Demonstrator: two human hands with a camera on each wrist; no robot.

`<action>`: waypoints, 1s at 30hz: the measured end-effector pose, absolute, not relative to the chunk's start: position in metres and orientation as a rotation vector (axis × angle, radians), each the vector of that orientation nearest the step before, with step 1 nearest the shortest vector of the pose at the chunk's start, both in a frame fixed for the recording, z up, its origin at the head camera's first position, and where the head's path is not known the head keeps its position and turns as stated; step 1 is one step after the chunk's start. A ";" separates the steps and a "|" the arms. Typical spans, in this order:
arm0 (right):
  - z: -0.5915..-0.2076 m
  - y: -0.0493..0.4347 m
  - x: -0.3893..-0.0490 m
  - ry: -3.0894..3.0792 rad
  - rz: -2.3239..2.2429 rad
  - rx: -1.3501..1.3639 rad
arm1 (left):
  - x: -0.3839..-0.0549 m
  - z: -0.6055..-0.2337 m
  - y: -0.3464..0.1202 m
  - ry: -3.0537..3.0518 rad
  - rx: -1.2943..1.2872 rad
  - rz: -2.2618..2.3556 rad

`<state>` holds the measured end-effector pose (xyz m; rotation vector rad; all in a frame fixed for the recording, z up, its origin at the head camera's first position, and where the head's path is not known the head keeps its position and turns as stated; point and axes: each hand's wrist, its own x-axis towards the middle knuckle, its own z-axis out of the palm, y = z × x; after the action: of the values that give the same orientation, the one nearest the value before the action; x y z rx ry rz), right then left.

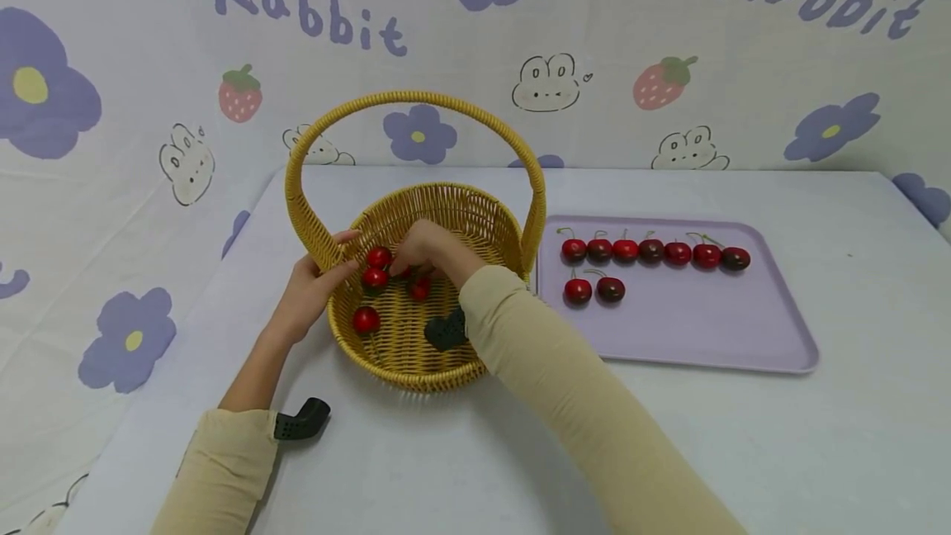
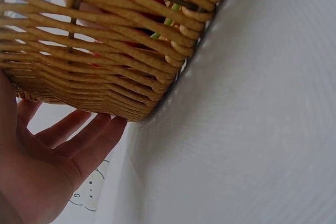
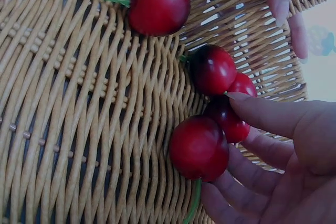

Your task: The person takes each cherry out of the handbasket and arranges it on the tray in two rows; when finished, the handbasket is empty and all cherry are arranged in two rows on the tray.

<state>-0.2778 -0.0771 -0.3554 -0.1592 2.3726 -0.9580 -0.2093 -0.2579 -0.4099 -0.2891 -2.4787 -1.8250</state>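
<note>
A yellow wicker basket with a tall arched handle stands on the table, several red cherries lying inside toward its left. My left hand grips the basket's left rim at the handle's foot, thumb over the edge. In the left wrist view, its fingers lie along the outer wicker wall. My right hand reaches down into the basket. Its thumb and fingers pinch a dark red cherry, seen in the right wrist view. Against that one sits another cherry with a green stem, close to the fingertips.
To the basket's right lies a lilac tray. A row of several cherries runs along its back, with two more cherries in front at left. A dark device sits at the left cuff. Behind hangs a printed cloth.
</note>
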 end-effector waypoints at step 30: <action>-0.331 -0.026 -0.293 2.072 -1.317 -0.250 | -0.209 -0.409 -0.255 -2.465 -0.292 -1.833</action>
<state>-0.2926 -0.0258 -0.3306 -0.2496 2.0719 -1.3170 -0.2089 -0.2554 -0.4090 -0.2916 -2.4653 -1.8331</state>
